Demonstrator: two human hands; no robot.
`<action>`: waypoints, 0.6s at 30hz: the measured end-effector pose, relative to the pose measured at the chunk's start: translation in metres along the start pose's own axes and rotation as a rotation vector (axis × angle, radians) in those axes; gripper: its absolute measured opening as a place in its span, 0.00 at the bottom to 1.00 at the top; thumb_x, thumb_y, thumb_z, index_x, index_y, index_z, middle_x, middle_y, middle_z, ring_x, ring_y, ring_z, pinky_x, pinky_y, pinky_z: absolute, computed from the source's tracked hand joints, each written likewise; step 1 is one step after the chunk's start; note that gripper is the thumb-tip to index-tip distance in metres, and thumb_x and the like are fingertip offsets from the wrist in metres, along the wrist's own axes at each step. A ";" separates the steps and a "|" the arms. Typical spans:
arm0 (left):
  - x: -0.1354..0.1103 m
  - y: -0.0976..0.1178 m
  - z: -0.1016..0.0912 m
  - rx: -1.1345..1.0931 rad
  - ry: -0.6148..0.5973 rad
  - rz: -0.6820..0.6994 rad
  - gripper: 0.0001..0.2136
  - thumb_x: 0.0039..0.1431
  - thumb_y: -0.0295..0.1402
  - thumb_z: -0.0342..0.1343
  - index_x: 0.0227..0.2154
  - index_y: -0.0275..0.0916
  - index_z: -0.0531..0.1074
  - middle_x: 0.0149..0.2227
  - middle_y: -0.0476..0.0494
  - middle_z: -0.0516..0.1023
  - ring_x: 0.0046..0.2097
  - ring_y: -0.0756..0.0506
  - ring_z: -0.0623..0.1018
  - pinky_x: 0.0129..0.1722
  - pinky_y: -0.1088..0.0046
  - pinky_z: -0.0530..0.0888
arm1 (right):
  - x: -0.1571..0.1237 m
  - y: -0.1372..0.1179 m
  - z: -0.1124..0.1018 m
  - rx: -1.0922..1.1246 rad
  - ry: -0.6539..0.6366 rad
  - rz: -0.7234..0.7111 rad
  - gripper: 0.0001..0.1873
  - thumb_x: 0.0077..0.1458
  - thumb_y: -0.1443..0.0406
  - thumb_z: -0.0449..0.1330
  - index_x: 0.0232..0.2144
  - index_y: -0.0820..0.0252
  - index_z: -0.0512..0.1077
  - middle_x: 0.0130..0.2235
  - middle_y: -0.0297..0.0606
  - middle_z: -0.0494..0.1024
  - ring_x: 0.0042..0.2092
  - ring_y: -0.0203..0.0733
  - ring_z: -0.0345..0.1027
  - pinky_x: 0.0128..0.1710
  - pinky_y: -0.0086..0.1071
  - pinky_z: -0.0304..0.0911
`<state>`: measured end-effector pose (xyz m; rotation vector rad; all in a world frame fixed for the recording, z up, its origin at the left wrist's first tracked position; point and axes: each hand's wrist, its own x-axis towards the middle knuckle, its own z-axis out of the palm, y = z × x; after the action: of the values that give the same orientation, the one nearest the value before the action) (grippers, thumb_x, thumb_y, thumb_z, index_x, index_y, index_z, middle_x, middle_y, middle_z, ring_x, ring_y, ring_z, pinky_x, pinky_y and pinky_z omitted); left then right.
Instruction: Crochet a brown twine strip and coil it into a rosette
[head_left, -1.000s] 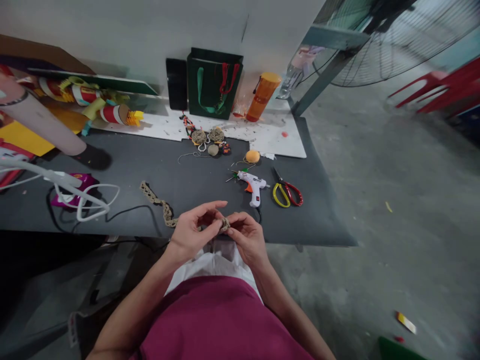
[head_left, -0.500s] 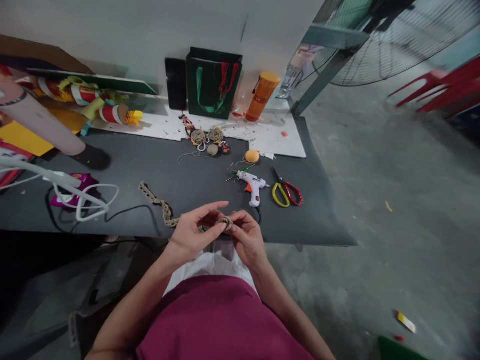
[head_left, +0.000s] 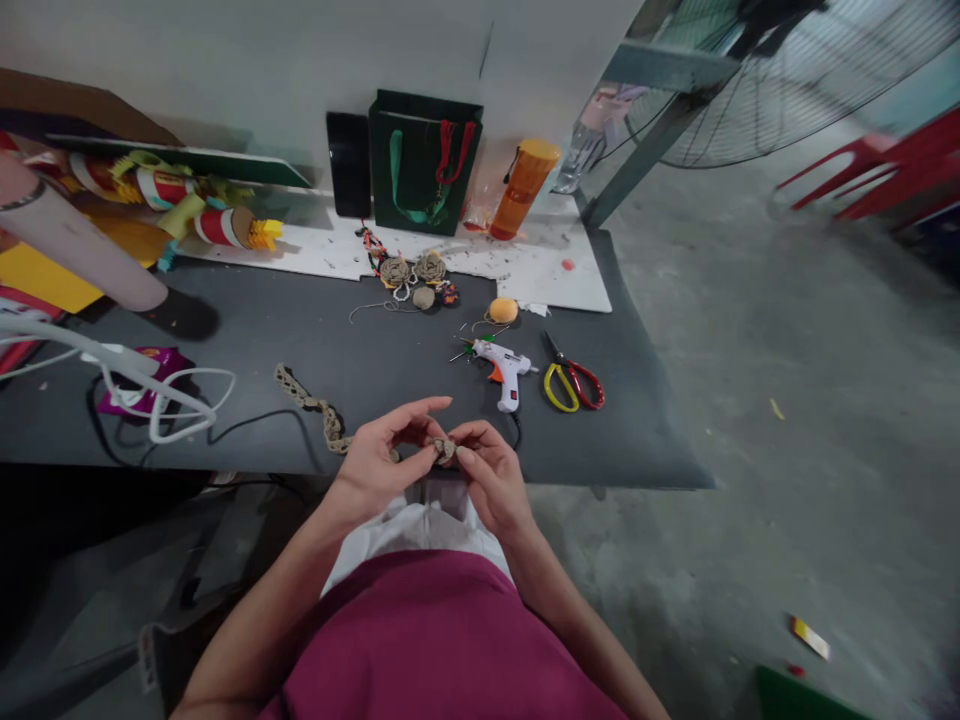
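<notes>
Together left hand, right hand pinch jute coil; bag contents hidden.

there is a single view, worn on the person's head, looking forward and steeply down. it sits close over the hands, the left hand and right hand, at the near edge of the dark surface, with the wall beyond and the concrete floor to the right.

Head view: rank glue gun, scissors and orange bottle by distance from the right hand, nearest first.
1. Glue gun, just beyond the right hand.
2. Scissors, farther out to the right.
3. Orange bottle, at the far back.
</notes>
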<state>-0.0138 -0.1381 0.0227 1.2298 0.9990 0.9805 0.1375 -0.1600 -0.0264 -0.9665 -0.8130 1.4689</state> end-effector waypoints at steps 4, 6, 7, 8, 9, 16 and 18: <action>0.000 0.000 -0.001 0.021 -0.019 0.020 0.20 0.51 0.26 0.56 0.49 0.35 0.73 0.32 0.45 0.77 0.33 0.51 0.75 0.36 0.75 0.75 | 0.001 -0.002 0.002 0.011 -0.009 0.090 0.14 0.40 0.57 0.72 0.27 0.56 0.74 0.27 0.32 0.75 0.27 0.34 0.67 0.29 0.28 0.66; 0.000 0.000 0.000 0.033 -0.018 0.031 0.20 0.51 0.27 0.57 0.49 0.34 0.73 0.33 0.45 0.77 0.34 0.51 0.75 0.37 0.74 0.75 | 0.000 -0.001 0.003 0.012 0.007 0.081 0.15 0.38 0.57 0.73 0.26 0.56 0.74 0.26 0.31 0.75 0.27 0.34 0.66 0.29 0.28 0.66; 0.000 -0.001 0.000 0.036 -0.017 0.033 0.20 0.51 0.27 0.57 0.49 0.34 0.73 0.33 0.44 0.77 0.34 0.50 0.76 0.37 0.74 0.75 | 0.000 0.000 0.003 0.017 0.018 0.070 0.15 0.38 0.57 0.73 0.26 0.56 0.74 0.26 0.31 0.75 0.27 0.34 0.66 0.29 0.28 0.66; 0.000 -0.001 0.000 0.039 -0.014 0.030 0.20 0.51 0.28 0.57 0.49 0.34 0.73 0.34 0.44 0.77 0.34 0.51 0.76 0.37 0.74 0.75 | 0.000 0.001 0.003 0.022 0.028 0.058 0.15 0.38 0.56 0.73 0.26 0.56 0.73 0.26 0.32 0.75 0.27 0.34 0.66 0.29 0.29 0.66; -0.001 -0.002 0.000 0.046 -0.010 0.023 0.20 0.52 0.28 0.57 0.50 0.34 0.73 0.34 0.44 0.76 0.34 0.51 0.76 0.37 0.75 0.75 | 0.000 0.001 0.004 0.021 0.034 0.045 0.15 0.39 0.56 0.72 0.26 0.56 0.73 0.27 0.32 0.75 0.27 0.35 0.66 0.30 0.29 0.66; -0.004 -0.006 0.000 0.453 0.068 0.190 0.21 0.55 0.24 0.53 0.53 0.39 0.71 0.36 0.45 0.79 0.37 0.49 0.76 0.43 0.71 0.74 | -0.007 -0.008 0.003 -0.419 0.001 -0.258 0.12 0.50 0.61 0.65 0.39 0.53 0.73 0.35 0.36 0.73 0.36 0.39 0.66 0.37 0.33 0.64; -0.003 -0.009 -0.001 0.614 0.056 0.301 0.22 0.57 0.23 0.52 0.54 0.41 0.69 0.37 0.45 0.79 0.40 0.48 0.76 0.45 0.69 0.74 | -0.008 -0.014 0.004 -0.595 0.005 -0.322 0.10 0.51 0.64 0.63 0.38 0.53 0.73 0.33 0.34 0.73 0.33 0.39 0.64 0.34 0.32 0.62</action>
<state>-0.0149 -0.1416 0.0138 1.9124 1.2317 0.9705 0.1401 -0.1658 -0.0112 -1.2025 -1.3758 0.9568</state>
